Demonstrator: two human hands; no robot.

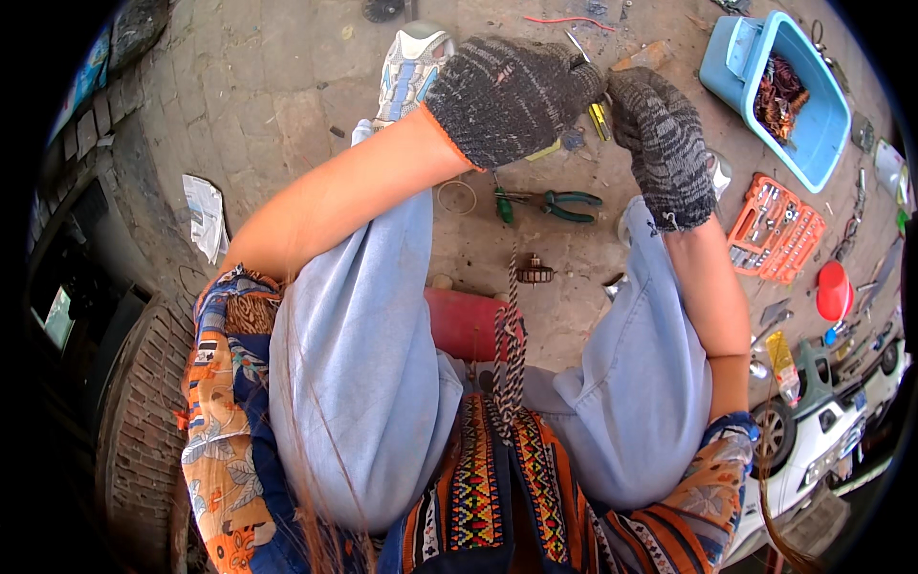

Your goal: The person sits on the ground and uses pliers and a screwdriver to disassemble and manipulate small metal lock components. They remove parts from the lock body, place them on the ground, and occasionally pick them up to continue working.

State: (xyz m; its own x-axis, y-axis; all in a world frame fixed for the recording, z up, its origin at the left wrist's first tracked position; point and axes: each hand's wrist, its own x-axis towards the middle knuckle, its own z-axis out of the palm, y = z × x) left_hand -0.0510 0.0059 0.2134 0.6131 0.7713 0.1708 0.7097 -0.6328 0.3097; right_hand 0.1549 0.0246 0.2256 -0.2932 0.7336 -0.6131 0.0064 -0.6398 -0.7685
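Both my hands wear dark grey knitted gloves and meet over the ground at the top centre. My left hand [516, 100] is closed, and a thin pale metal piece [577, 44] shows beyond its fingertips. Close against it, my right hand [662, 143] is closed too, its fingers pinched together. What either hand grips is hidden by the gloves. Just below the fingertips shows a yellow-and-black tool handle [600, 121]. Nearer to me lie green-handled pliers [572, 205], a green-handled screwdriver [504, 207], a thin ring [456, 197] and a small motor armature [535, 272].
A blue plastic bin [732, 59] holding copper wire scraps stands at the far right. Below it lies an open orange socket set [776, 228], then a red bowl [834, 292]. A red stool [461, 320] is between my legs. Newspaper [205, 218] lies left; a white car [813, 440] is right.
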